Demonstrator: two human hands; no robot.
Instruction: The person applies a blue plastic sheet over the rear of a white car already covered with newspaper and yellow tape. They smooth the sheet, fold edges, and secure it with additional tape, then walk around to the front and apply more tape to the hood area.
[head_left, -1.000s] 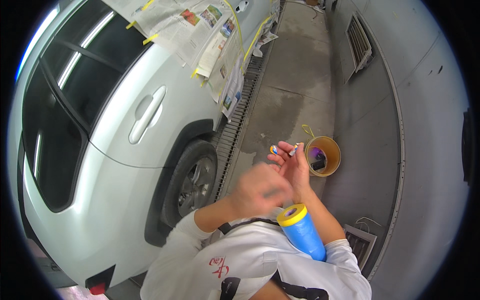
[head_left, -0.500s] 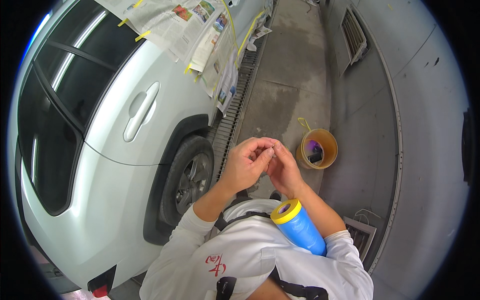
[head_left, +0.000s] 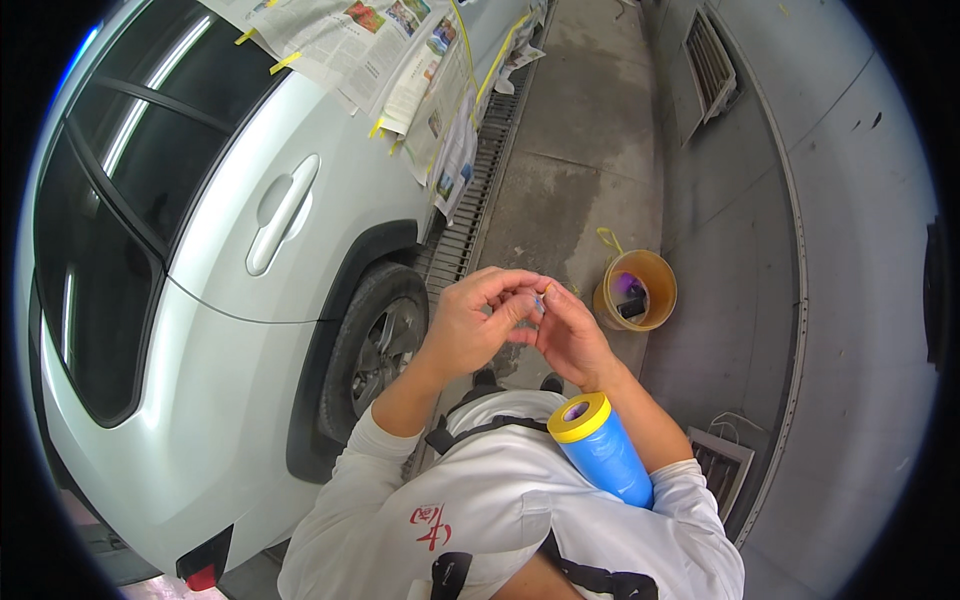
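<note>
My left hand [head_left: 475,320] and my right hand [head_left: 572,335] meet in front of my body, fingertips together. A tiny pale, bluish scrap [head_left: 540,300] shows between the fingertips, too small to name. Both hands are closed in a pinch around it. Between my right forearm and my torso is tucked a roll of blue masking film [head_left: 610,462] with a yellow tape edge [head_left: 578,418] at its upper end; neither hand touches it.
A white car [head_left: 235,390] stands on the left, its front part covered with newspaper [head_left: 340,50] held by yellow tape. A floor grate [head_left: 478,200] runs beside it. On the right are a yellowish bucket [head_left: 660,300] with things inside, and a grey wall [head_left: 730,220] with vents.
My left hand has lifted slightly and its fingers have shifted against the right hand's. A bluish bit now shows between the fingertips. The film roll has barely moved.
</note>
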